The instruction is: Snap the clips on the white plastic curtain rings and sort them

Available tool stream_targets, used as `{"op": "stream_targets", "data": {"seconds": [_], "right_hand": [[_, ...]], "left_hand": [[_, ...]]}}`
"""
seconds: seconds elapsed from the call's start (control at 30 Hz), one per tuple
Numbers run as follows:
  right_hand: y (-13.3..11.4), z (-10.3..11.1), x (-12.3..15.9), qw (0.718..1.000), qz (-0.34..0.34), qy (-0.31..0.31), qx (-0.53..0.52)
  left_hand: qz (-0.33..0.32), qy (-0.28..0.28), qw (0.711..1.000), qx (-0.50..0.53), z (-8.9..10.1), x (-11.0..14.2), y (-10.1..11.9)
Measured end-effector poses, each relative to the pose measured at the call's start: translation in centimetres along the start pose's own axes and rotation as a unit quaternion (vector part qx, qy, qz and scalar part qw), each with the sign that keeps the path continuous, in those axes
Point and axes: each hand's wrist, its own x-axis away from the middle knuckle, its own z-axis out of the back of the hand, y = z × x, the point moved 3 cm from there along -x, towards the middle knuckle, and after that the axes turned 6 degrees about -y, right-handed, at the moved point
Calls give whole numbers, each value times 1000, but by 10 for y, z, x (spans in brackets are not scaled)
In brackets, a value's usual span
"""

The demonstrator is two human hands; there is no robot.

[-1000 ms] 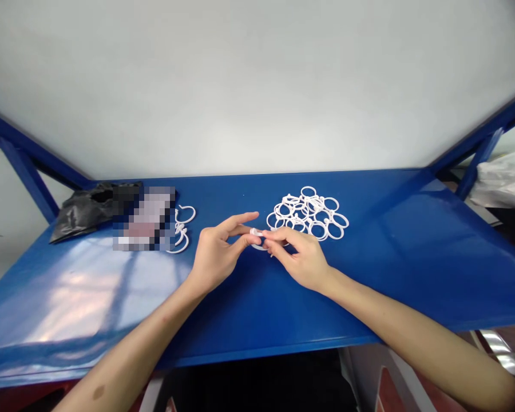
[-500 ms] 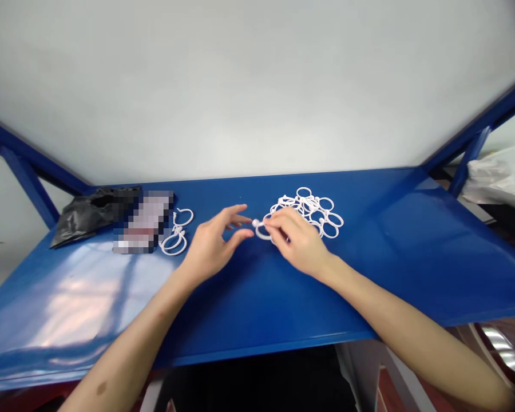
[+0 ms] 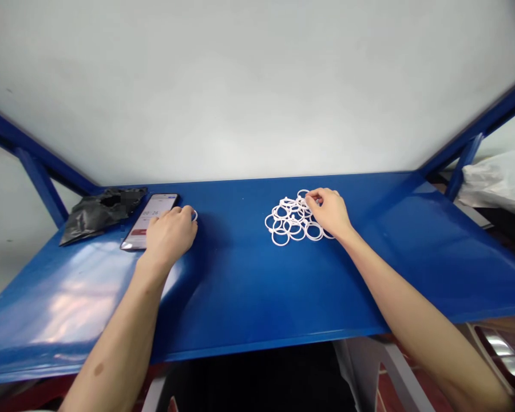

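Moved apart: left hand [image 3: 171, 232] palm-down by phone [image 3: 154, 209], fingers unclear — right hand [image 3: 329, 212] at rings [image 3: 293, 220], fingers narrow.

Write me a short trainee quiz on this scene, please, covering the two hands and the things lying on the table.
1. Multiple choice: which thing lies beside the black plastic bag and is partly hidden by the left hand?
A. a stapler
B. a phone
C. a pair of scissors

2. True or false: the right hand is nearer than the left to the pile of white rings.

3. Fill in the blank: the tabletop is ____ in colour.

Key: 1 B; 2 true; 3 blue
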Motion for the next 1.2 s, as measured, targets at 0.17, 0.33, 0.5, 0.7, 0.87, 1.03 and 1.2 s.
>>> {"op": "stream_targets", "data": {"seconds": [0.17,0.33,0.5,0.7,0.87,1.03,1.2], "right_hand": [[0,0,1,999,18,33,3],[-1,2,3,997,45,60,11],[-23,10,14,983,137,115,40],[-80,-3,52,964,249,-18,-88],[-99,-16,70,952,181,-111,-223],[-93,-14,68,950,148,-101,-257],[-93,-12,69,954,184,-83,-222]], "left_hand": [[-37,22,999,19,-7,-5,-1],[-74,88,992,42,-10,-6,-1],[-132,183,964,144,5,-2,12],[-288,236,903,216,19,34,80],[-422,267,839,217,13,64,118],[-417,279,827,253,16,67,114],[-285,246,848,372,20,62,106]]}}
